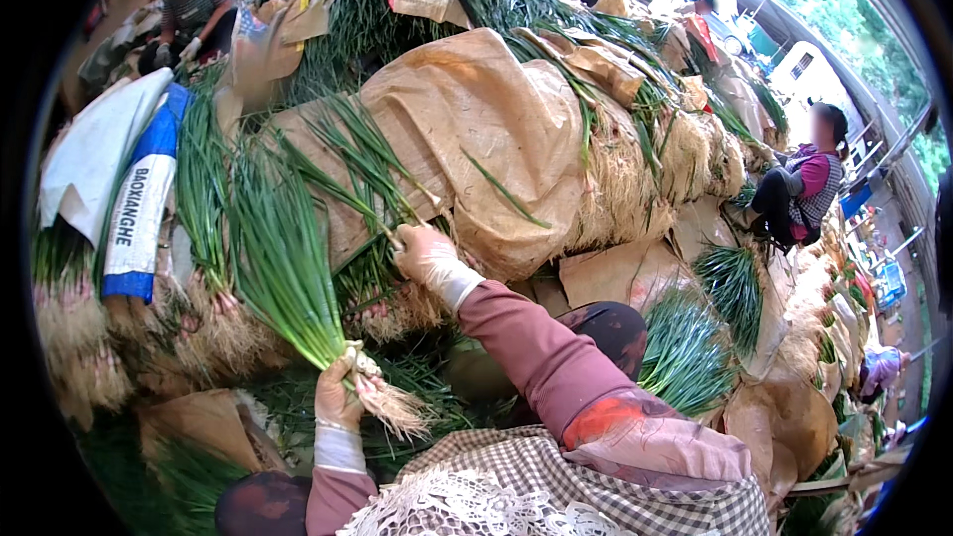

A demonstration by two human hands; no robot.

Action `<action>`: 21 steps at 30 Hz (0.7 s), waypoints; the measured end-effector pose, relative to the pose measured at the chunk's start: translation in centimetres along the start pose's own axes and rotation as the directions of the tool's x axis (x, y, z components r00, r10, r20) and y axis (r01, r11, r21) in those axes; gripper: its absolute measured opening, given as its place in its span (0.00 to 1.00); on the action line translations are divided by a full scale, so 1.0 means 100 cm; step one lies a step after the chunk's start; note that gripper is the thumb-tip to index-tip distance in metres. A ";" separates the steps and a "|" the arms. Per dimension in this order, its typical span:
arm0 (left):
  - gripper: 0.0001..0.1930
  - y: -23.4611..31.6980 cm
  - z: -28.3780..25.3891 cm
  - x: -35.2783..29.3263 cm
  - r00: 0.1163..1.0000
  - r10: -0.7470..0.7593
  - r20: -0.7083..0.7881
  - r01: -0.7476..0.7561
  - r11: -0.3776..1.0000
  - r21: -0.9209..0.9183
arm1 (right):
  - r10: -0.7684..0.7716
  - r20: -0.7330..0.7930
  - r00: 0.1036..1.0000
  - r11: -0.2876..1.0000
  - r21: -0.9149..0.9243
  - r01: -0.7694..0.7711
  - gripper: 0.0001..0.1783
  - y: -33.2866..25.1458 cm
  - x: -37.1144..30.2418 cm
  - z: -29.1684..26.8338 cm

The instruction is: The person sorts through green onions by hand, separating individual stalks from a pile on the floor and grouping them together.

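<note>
From here, I see the left hand [340, 392] clamped round the root end of a spring onion bunch [283, 248], left of centre; the right hand [427, 260], apart, touches a stalk [381, 226], grip unclear; loosening left could spill the bunch

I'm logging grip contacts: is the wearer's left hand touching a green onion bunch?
Touching: the head view shows the left hand closed around a green onion bunch just above its roots.

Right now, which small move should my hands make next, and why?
Perhaps your right hand could draw the green stalks toward the leafy bunch: it appears to touch those stalks, while your left hand grips the bunch near its roots.
</note>
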State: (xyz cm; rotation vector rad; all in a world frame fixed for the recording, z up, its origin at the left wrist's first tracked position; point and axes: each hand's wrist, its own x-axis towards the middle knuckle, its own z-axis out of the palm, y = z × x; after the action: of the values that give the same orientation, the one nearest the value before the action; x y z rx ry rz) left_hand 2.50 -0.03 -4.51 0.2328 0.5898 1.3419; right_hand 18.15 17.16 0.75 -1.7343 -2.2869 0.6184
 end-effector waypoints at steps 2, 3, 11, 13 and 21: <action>0.12 0.008 0.019 -0.001 0.987 0.112 0.112 -0.115 0.993 0.018 | -0.066 0.129 0.989 0.937 0.349 0.016 0.12 -0.006 -0.016 -0.015; 0.12 0.012 0.028 -0.002 0.995 0.091 0.043 -0.091 0.996 -0.013 | -0.027 0.027 0.999 0.987 0.159 0.022 0.15 -0.014 -0.028 -0.019; 0.08 0.001 0.002 0.007 0.977 0.003 -0.212 0.008 0.999 0.050 | -0.356 0.256 0.899 0.934 0.112 0.338 0.25 -0.024 -0.088 0.037; 0.07 -0.006 -0.002 0.009 0.963 0.051 -0.266 -0.016 0.991 0.134 | -0.048 0.348 0.936 0.918 0.386 -0.096 0.32 0.008 -0.068 0.067; 0.09 -0.009 0.019 -0.001 0.988 -0.036 -0.153 0.050 0.995 0.091 | -0.071 0.444 0.893 -0.253 0.859 -0.446 0.15 -0.048 -0.062 0.082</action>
State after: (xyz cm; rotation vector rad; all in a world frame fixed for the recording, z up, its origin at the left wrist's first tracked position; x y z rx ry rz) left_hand 4.22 0.04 -3.31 0.1952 0.7837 1.2984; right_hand 12.47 8.51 -3.84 -0.9175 -0.5603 2.1678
